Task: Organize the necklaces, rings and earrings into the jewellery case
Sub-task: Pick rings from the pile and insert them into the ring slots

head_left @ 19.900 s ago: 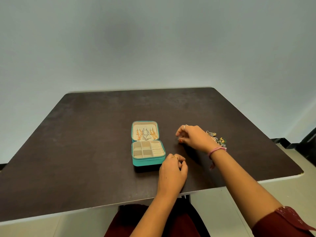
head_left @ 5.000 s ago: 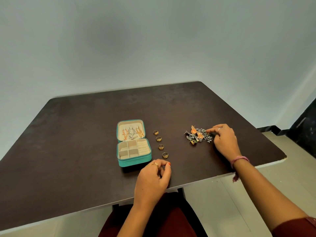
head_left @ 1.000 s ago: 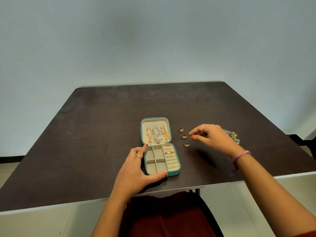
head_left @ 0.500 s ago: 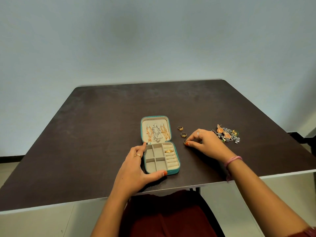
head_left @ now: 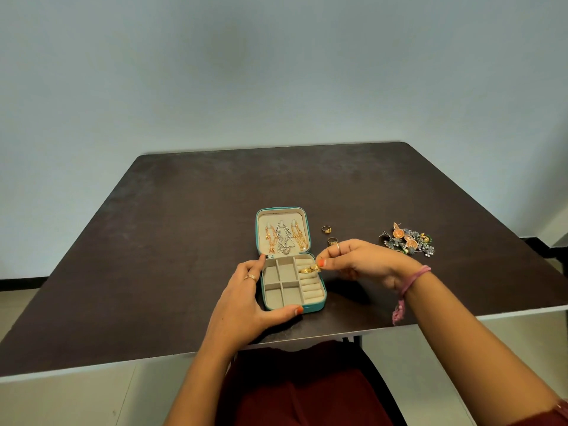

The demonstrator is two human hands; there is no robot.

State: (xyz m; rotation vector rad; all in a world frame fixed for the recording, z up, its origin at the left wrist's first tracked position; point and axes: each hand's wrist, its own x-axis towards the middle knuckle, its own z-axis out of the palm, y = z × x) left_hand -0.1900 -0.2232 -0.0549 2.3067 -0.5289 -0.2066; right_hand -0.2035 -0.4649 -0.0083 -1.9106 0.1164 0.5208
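An open teal jewellery case [head_left: 310, 308] lies on the dark table. Three necklaces [head_left: 284, 239] hang inside its lid. One gold ring [head_left: 305, 270] sits in the ring rolls at the tray's right. My right hand [head_left: 361, 262] pinches another gold ring [head_left: 315, 268] just over those rolls. My left hand [head_left: 242, 298] holds the case, forefinger along its left side and thumb at its front. Two gold rings [head_left: 326, 229] [head_left: 332, 241] lie on the table right of the lid. A heap of earrings [head_left: 407, 242] lies further right.
The dark brown table [head_left: 190, 229] reaches to a pale wall behind. Its front edge runs just below my hands, with my dark red lap under it. A dark object stands on the floor at the far right [head_left: 553, 252].
My right hand picked a ring up from the table beside the case and carried it left over the ring rolls. Two loose rings lie beside the lid, down from three. My left hand stayed on the case.
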